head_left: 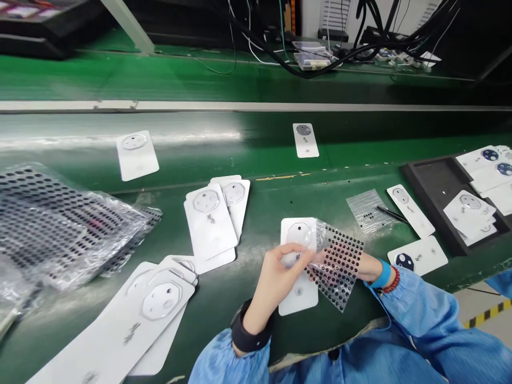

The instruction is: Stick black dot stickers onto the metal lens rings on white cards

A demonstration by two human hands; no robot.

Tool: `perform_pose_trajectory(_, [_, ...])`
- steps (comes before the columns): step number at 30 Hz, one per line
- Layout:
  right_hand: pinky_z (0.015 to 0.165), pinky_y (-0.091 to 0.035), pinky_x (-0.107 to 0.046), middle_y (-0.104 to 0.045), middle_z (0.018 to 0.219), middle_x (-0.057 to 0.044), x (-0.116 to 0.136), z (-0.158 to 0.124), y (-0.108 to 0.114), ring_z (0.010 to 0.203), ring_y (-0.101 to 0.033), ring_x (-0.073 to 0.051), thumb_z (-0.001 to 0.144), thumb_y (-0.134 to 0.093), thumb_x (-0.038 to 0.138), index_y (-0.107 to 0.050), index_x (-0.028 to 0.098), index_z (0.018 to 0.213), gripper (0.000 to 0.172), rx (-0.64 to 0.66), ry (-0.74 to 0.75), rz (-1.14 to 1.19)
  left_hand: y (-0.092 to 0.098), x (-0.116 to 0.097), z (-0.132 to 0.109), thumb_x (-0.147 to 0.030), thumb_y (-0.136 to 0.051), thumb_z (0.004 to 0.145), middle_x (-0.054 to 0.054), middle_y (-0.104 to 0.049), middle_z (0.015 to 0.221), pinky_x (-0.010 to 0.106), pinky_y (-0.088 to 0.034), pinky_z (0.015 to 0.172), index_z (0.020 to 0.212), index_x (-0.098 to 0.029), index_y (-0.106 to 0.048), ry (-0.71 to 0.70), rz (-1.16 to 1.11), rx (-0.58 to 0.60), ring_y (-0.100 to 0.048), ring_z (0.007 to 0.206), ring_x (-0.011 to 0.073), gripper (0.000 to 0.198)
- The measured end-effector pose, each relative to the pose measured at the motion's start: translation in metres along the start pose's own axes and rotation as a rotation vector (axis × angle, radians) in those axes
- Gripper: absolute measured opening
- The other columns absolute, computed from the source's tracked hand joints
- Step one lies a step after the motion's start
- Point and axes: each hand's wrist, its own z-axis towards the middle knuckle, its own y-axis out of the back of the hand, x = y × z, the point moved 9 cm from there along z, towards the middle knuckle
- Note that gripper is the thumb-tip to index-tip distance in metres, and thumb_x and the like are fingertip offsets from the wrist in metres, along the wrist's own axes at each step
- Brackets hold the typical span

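Over the green desk (264, 213), the left hand (276, 277) clasps a white card (298, 298) while the right hand (366, 268) grips a clear sheet of black dots (340, 272), with stacked cards (210, 224) left and a black foam tray (432, 181) right.

Green surface (256, 205): white printed cards (210, 221), in a stack left of centre, a stack at the near-left corner, two singles toward the far edge, more at right; plastic bag of black-dotted sheets (60, 229) at the left edge; dotted clear sheet (366, 211) beside slim black tool (392, 214); black foam tray (432, 181) at the right edge.
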Motion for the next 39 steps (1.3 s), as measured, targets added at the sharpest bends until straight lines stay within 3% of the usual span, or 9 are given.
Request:
perform_pose_trajectory(3, [0.068,-0.06,-0.038,-0.074,0.085,-0.011,0.002,-0.007,0.003,0.081,-0.072,-0.022,0.091,-0.021,0.076,-0.073,0.02,0.098,0.076,0.068,-0.044,0.155,0.012,0.008,0.003,-0.044,-0.074,0.069,0.003,-0.071,0.07,0.028,-0.046,0.062,0.066,-0.019,-0.069,0.028,-0.024,-0.12,-0.063,0.064,0.0195,0.026])
perform_pose_trajectory(7, [0.083,-0.059,-0.043,-0.074,0.093,-0.01,0.006,-0.014,0.016,0.09,-0.071,-0.024,0.082,-0.063,0.062,-0.071,0.019,0.099,0.047,-0.143,-0.027,0.221,0.016,0.009,0.004,-0.046,-0.075,0.068,0.0,-0.063,0.06,0.027,-0.044,0.061,0.059,-0.019,-0.061,0.032,-0.036,-0.169,-0.057,0.059,0.0168,0.031])
perform_pose_trajectory(9, [0.077,-0.061,-0.039,-0.074,0.088,-0.007,0.004,-0.012,0.016,0.081,-0.072,-0.021,0.08,-0.072,0.049,-0.07,0.019,0.097,0.035,-0.199,-0.045,0.216,0.011,0.006,0.004,-0.048,-0.073,0.069,0.002,-0.067,0.065,0.029,-0.047,0.068,0.061,-0.019,-0.066,0.015,-0.063,-0.117,-0.061,0.067,0.0201,0.031])
perform_pose_trajectory(14, [0.062,-0.06,-0.03,-0.071,0.081,-0.003,0.002,0.002,0.0,0.068,-0.069,-0.016,0.082,-0.07,0.04,-0.062,0.019,0.099,0.028,-0.057,-0.065,0.204,-0.019,0.012,-0.004,-0.046,-0.08,0.063,0.011,-0.076,0.079,0.032,-0.053,0.067,0.085,-0.013,-0.078,0.157,-0.307,0.169,-0.069,0.073,0.0251,0.04])
perform_pose_trajectory(18, [0.079,-0.059,-0.039,-0.066,0.109,-0.009,0.032,-0.006,0.023,0.097,-0.067,-0.022,0.083,-0.071,0.029,-0.054,0.023,0.121,0.042,-0.43,0.228,-0.229,-0.019,0.023,-0.004,-0.039,-0.083,0.063,0.01,-0.076,0.078,0.027,-0.052,0.062,0.073,-0.013,-0.078,0.227,-0.37,0.08,-0.067,0.069,0.0204,0.029])
perform_pose_trajectory(20, [0.092,-0.053,-0.043,-0.063,0.117,-0.01,0.057,-0.017,0.015,0.11,-0.061,-0.024,0.087,-0.067,0.022,-0.06,0.024,0.116,0.029,-0.509,0.475,-0.483,-0.018,0.026,-0.003,-0.04,-0.083,0.064,0.009,-0.076,0.077,0.025,-0.051,0.062,0.073,-0.013,-0.078,0.225,-0.381,0.037,-0.066,0.068,0.019,0.028])
perform_pose_trajectory(25, [0.075,-0.054,-0.032,-0.067,0.093,-0.006,0.068,-0.016,-0.018,0.086,-0.062,-0.017,0.095,-0.053,0.016,-0.067,0.02,0.1,0.015,-0.261,0.706,-0.627,-0.026,0.028,-0.005,-0.05,-0.077,0.07,0.006,-0.072,0.064,0.025,-0.047,0.055,0.064,-0.013,-0.072,0.249,-0.489,0.087,-0.063,0.059,0.0173,0.038])
perform_pose_trajectory(31, [0.086,-0.051,-0.036,-0.069,0.093,-0.008,0.069,-0.018,-0.035,0.082,-0.062,-0.017,0.097,-0.043,0.009,-0.067,0.016,0.095,0.026,-0.178,0.8,-0.986,-0.031,0.035,-0.008,-0.05,-0.078,0.067,0.006,-0.071,0.063,0.028,-0.05,0.059,0.065,-0.013,-0.069,0.299,-0.574,0.067,-0.065,0.059,0.0191,0.038])
perform_pose_trajectory(39, [0.079,-0.053,-0.034,-0.069,0.087,-0.007,0.053,-0.014,-0.048,0.08,-0.063,-0.018,0.098,-0.041,0.011,-0.063,0.017,0.087,0.025,-0.097,0.893,-1.177,-0.026,0.035,-0.005,-0.057,-0.075,0.067,0.005,-0.068,0.061,0.031,-0.05,0.064,0.059,-0.015,-0.066,0.254,-0.44,0.013,-0.066,0.066,0.0223,0.044])
